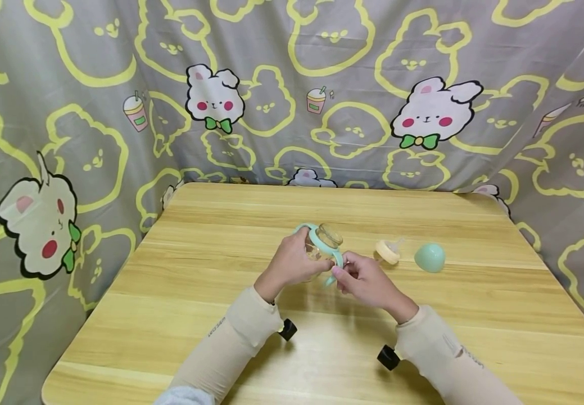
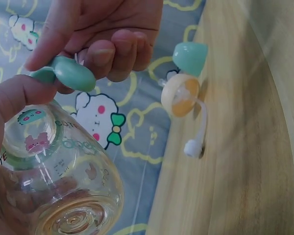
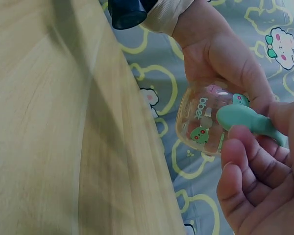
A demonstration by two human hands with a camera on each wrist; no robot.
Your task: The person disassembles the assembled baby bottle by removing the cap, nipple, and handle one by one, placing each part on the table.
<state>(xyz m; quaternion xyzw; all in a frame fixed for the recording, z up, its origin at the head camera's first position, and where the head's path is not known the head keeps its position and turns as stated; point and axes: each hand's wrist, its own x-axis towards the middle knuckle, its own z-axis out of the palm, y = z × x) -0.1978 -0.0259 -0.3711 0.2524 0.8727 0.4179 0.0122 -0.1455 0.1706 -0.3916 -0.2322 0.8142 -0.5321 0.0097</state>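
Note:
My left hand (image 1: 294, 261) grips a clear, amber-tinted baby bottle (image 2: 83, 186) printed with small cartoon faces, holding it tilted above the table. The bottle's open neck (image 1: 330, 234) points away from me, with no teat on it. Around its upper part sits a mint-green handle ring with two side handles. On the right side, my right hand (image 1: 367, 279) pinches the right handle (image 3: 242, 120) between thumb and fingers, its other fingers curled loosely below. The left thumb also lies against this handle in the left wrist view.
Right of the hands, a cream collar with a teat (image 1: 386, 252) lies on the wooden table (image 1: 195, 270); its straw ends in a white weight (image 2: 192, 148). Beside it stands a mint-green domed cap (image 1: 430, 257). A patterned curtain (image 1: 281, 118) surrounds the table's back and sides.

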